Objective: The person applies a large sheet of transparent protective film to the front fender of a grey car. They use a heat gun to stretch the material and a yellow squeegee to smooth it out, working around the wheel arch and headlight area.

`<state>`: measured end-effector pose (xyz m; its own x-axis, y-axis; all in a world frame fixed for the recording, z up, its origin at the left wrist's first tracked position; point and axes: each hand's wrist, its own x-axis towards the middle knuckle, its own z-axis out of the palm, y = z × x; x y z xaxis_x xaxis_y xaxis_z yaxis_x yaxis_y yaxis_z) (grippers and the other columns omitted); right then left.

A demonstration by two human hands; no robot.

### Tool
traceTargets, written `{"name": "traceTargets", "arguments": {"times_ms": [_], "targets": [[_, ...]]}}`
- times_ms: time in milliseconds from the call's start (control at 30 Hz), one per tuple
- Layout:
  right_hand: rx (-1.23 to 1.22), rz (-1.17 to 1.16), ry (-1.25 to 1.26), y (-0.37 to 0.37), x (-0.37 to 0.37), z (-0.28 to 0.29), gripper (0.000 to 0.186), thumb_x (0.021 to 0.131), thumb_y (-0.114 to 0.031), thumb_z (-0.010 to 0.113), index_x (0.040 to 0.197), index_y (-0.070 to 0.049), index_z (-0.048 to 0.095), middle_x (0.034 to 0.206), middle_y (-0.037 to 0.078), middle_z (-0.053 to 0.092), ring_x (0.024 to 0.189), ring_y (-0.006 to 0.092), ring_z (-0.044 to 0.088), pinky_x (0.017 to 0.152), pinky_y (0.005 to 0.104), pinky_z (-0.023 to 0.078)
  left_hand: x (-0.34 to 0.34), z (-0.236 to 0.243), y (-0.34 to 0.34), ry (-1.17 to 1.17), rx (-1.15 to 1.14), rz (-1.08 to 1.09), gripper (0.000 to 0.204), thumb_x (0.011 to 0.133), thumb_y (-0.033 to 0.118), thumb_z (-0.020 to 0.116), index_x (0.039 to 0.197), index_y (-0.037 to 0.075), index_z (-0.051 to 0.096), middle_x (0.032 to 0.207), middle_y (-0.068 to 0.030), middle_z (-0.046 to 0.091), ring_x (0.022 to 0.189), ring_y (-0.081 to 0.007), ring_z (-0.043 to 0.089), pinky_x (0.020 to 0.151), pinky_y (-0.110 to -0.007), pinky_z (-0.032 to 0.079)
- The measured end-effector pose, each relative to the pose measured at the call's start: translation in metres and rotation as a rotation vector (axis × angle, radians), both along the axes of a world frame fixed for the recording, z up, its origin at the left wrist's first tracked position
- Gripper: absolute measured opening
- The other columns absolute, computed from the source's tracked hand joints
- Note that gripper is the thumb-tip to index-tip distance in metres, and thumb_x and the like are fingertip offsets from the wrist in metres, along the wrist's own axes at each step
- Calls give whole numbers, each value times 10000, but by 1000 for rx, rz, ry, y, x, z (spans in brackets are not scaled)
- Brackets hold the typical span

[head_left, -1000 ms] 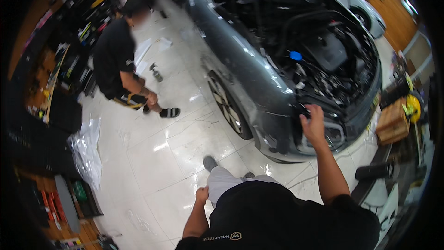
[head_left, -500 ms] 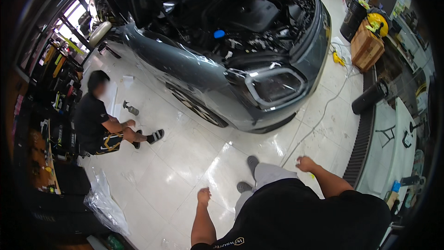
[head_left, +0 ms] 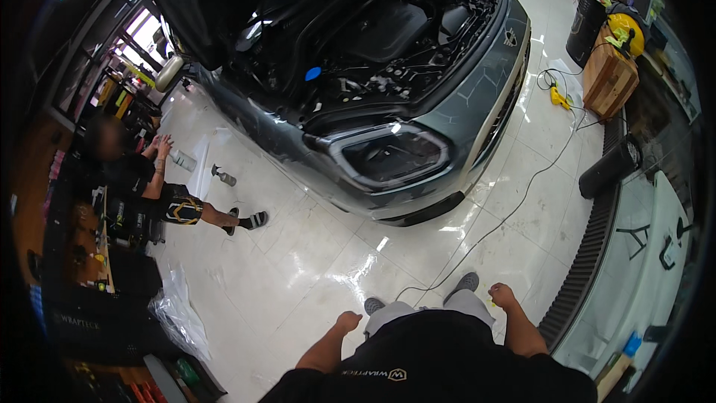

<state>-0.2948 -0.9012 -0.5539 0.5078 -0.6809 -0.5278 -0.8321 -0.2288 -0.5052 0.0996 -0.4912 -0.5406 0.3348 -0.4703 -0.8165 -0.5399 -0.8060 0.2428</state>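
Here, the person's left hand point(head_left: 347, 321) and right hand point(head_left: 503, 295) hang well apart beside the hips, both loosely curled, though whether either closes on anything cannot be told. The grey car point(head_left: 373, 60) stands ahead, untouched, its hood point(head_left: 216, 7) raised, and a cable point(head_left: 514, 211) crosses the tiled floor point(head_left: 298, 276) toward the feet.

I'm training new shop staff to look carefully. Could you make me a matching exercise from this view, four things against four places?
Things
1. Blue cap
2. Spray bottle with a dark trigger
3. Wooden box
4. The wearer's left hand

Places
A. Beside the wearer's left leg
B. In the engine bay
C. Right of the car in the picture
D. On the tiled floor, left of the car

Pairs: 1-B, 2-D, 3-C, 4-A
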Motion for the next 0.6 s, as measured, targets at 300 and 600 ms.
{"name": "traceTargets", "arguments": {"times_ms": [300, 600], "targets": [[-23, -478, 15, -138, -126, 57, 317, 773, -239, 596, 976, 0, 648, 963, 214, 655, 933, 367, 620, 838, 412, 489, -74, 123, -359, 259, -164, 48, 629, 861, 497, 518, 1215, -21, 547, 1176, -236, 586, 1128, -339, 551, 966, -381, 421], [38, -171, 337, -174, -222, -24, 292, 837, -275, 508, 876, -50, 689, 989, 171, 658, 919, 359, 620, 821, 452, 500, -127, 77, -563, 234, -75, -488, 907, 834, 655, 453, 1422, -11, 269, 1425, -361, 216, 1313, -485, 279, 1092, -432, 276]]}}
